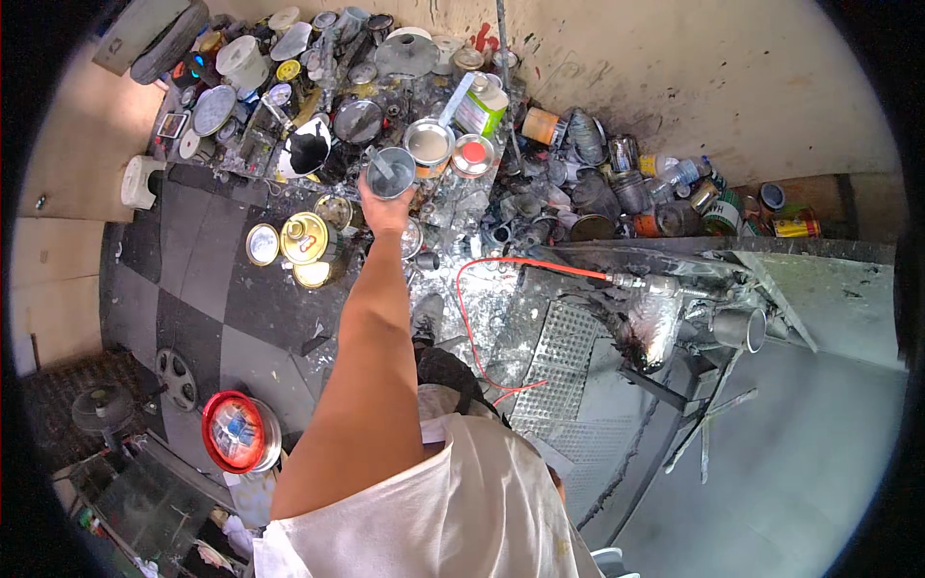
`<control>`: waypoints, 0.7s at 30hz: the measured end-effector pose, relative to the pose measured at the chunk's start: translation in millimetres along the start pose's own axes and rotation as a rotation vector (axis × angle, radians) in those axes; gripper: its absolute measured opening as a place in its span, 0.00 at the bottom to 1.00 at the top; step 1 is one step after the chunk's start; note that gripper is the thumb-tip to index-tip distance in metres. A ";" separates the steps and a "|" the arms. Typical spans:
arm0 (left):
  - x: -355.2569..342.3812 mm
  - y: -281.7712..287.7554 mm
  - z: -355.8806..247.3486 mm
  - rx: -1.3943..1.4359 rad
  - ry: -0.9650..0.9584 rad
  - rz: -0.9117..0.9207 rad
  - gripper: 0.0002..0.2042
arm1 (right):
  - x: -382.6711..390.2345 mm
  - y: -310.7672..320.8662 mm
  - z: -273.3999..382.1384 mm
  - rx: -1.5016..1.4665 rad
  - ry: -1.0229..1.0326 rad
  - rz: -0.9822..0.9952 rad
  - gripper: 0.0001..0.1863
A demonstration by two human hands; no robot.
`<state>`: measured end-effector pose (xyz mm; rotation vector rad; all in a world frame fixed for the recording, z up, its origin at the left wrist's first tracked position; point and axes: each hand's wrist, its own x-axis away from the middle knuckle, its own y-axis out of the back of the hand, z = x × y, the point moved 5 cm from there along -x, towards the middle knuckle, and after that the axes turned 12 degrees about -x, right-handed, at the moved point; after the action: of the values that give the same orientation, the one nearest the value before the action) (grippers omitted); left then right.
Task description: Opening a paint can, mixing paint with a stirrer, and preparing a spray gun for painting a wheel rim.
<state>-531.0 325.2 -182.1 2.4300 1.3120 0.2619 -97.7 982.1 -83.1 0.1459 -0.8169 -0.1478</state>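
Note:
My left arm reaches forward over the cluttered bench. My left hand is closed round the near side of a round mixing cup. A flat stick leans inside the cup, against its inner wall. Just to the right of the cup stands an open can of greyish paint, and beside that a can with a red cap. A green-and-white rectangular can is behind them. On the left lies a white container smeared with black paint. My right hand is out of view.
Gold paint cans stand left of my forearm. A red hose curves to a spray gun on the right. Discarded cans and bottles pile along the wall. A red-rimmed bucket sits on the tiled floor.

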 end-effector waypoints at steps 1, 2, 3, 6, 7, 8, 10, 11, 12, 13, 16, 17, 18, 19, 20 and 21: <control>-2.8 2.3 6.4 0.034 0.004 -0.007 0.50 | -0.2 -0.6 2.6 0.033 0.001 0.000 0.29; -1.5 6.2 11.5 0.031 0.006 -0.008 0.50 | 1.5 -1.2 4.4 0.065 -0.002 -0.002 0.29; -0.5 10.8 15.3 0.040 -0.014 0.031 0.48 | 2.2 -1.7 6.3 0.097 -0.003 0.000 0.29; 23.4 36.9 2.9 0.155 -0.046 0.054 0.46 | -1.2 -8.5 19.8 0.201 0.006 0.017 0.29; 38.3 46.8 -11.4 0.138 -0.080 0.096 0.46 | -3.2 -13.2 24.4 0.233 0.012 0.025 0.28; 50.4 59.9 -20.3 0.114 -0.114 0.127 0.47 | -6.4 -18.7 28.6 0.270 0.019 0.046 0.28; 66.3 89.6 10.4 -0.012 -0.204 0.132 0.48 | -20.4 -34.5 45.9 0.367 0.048 0.145 0.28; 89.7 98.2 -7.5 -0.060 -0.249 0.178 0.49 | -23.4 -40.0 47.2 0.401 0.056 0.154 0.28; 119.4 117.8 -29.3 -0.115 -0.294 0.204 0.50 | -30.8 -46.9 52.0 0.439 0.075 0.179 0.28; 144.3 128.1 -28.7 -0.122 -0.303 0.275 0.50 | -37.0 -54.3 56.3 0.477 0.095 0.204 0.28; 221.1 159.5 -32.5 -0.171 -0.407 0.430 0.51 | -61.4 -83.1 90.9 0.447 0.482 0.266 0.22; 246.5 173.2 -33.5 -0.126 -0.390 0.509 0.51 | -66.6 -98.5 110.4 0.465 0.514 0.280 0.22; 271.9 188.8 -38.4 -0.081 -0.368 0.584 0.52 | -63.1 -118.0 137.0 0.486 0.545 0.298 0.22; 296.0 206.4 -52.1 -0.103 -0.364 0.634 0.52 | -46.1 -142.9 168.8 0.506 0.592 0.358 0.21; 319.4 218.6 -62.9 -0.122 -0.361 0.691 0.51 | -28.4 -165.8 194.4 0.525 0.636 0.413 0.21; 340.9 227.0 -65.6 -0.142 -0.466 0.636 0.51 | -19.9 -182.0 205.7 0.434 0.736 0.442 0.22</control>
<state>-190.9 511.2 -34.4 2.5039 0.3005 -0.0563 -275.7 792.6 7.7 0.3950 -0.1189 0.4845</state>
